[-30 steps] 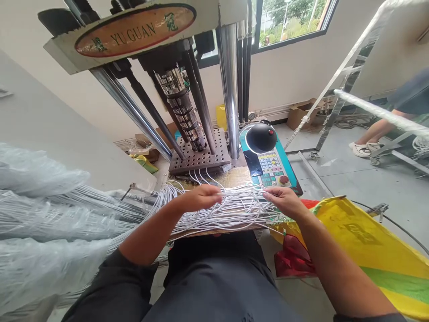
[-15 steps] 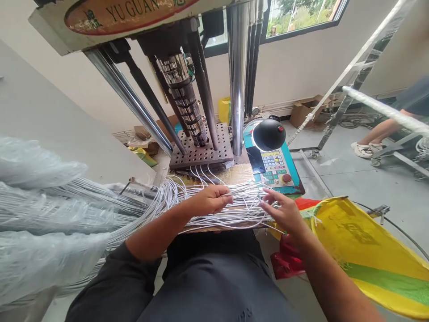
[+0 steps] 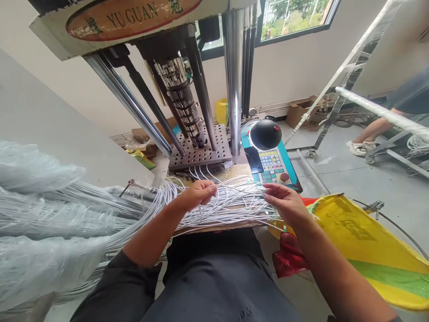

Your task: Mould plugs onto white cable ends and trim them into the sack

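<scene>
– So, biggest item first?
– YU GUAN column press (image 3: pixel 184 103). Using its perforated steel plate (image 3: pixel 197 154) as reference, wearer's viewpoint. Caster frame (image 3: pixel 378 108), film-wrapped, well off to the plate's right. Person (image 3: pixel 407 96) just past it, partly cut off.
– Next down?
– Wrapped cable bundles (image 3: pixel 50 210), left and forward of the plate. Yellow sack (image 3: pixel 362 241) with a green stripe, forward and right of the plate.
– And the white cables (image 3: pixel 231 201)?
– Loose pile on the bench top (image 3: pixel 243 172), directly in front of the plate, lying crosswise. A few strands run from under the plate's front edge to the pile.
– Controls?
– Teal control panel (image 3: pixel 271 161), right of the plate. Black dome lamp (image 3: pixel 266 134) over its far part.
– Hands?
– Both forward of the plate, at the pile. Left hand (image 3: pixel 201 194): fingers curled, thumb and index pinched on the cables. Right hand (image 3: pixel 288 205), further right of the plate: thumb and index slightly apart at the cable ends, can't tell if they grip one.
– Smallest?
– Red mushroom button (image 3: pixel 284 177) on the panel. Green cable tip (image 3: pixel 284 228), forward and right of the plate, sticking out past the bench.
</scene>
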### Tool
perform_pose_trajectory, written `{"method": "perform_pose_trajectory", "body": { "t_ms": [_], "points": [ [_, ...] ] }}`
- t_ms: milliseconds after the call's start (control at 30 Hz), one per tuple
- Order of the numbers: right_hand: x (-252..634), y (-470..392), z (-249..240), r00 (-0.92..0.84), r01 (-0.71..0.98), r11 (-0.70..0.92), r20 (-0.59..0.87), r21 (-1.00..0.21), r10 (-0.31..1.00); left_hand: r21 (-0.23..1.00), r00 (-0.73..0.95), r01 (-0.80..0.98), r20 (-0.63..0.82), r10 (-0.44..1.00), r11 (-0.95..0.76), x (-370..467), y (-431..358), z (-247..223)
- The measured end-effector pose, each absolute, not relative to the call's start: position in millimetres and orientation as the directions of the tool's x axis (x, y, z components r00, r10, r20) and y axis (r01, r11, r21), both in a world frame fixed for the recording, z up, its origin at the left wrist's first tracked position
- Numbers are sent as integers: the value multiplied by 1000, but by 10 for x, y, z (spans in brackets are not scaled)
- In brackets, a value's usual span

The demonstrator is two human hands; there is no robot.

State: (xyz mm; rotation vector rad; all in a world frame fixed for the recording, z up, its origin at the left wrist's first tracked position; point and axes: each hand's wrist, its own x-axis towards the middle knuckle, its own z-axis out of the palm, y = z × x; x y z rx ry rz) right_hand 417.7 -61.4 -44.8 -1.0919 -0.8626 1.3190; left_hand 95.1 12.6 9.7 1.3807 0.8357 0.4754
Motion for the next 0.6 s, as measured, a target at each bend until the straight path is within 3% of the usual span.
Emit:
{"method": "perform_pose_trajectory", "body": {
  "t_ms": [133, 233, 300, 367, 500, 600],
  "points": [
    [4028, -593, -454, 263, -435, 3, -124, -901, 957, 947, 626, 320, -227, 746, 20, 909, 65, 112],
    [3941, -603, -476, 369, -398, 63, -97, -915, 924, 961, 679, 272, -234, 696, 57, 863, 51, 135],
    [3904, -633, -497, 423, -271, 95, -30, -958, 906, 971, 696, 218, -225, 682, 98, 837, 54, 157],
    [3888, -671, -515, 471, -21, 147, 119, -989, 874, 976, 697, 197, -209, 686, 97, 832, 46, 190],
    [3884, -710, -523, 463, 509, 256, 513, -822, 723, 930, 723, 342, -168, 670, -135, 901, -25, 271],
    [3832, -710, -521, 455, 542, 286, 562, -790, 691, 859, 743, 428, -158, 650, -280, 982, -83, 273]
  ]
}}
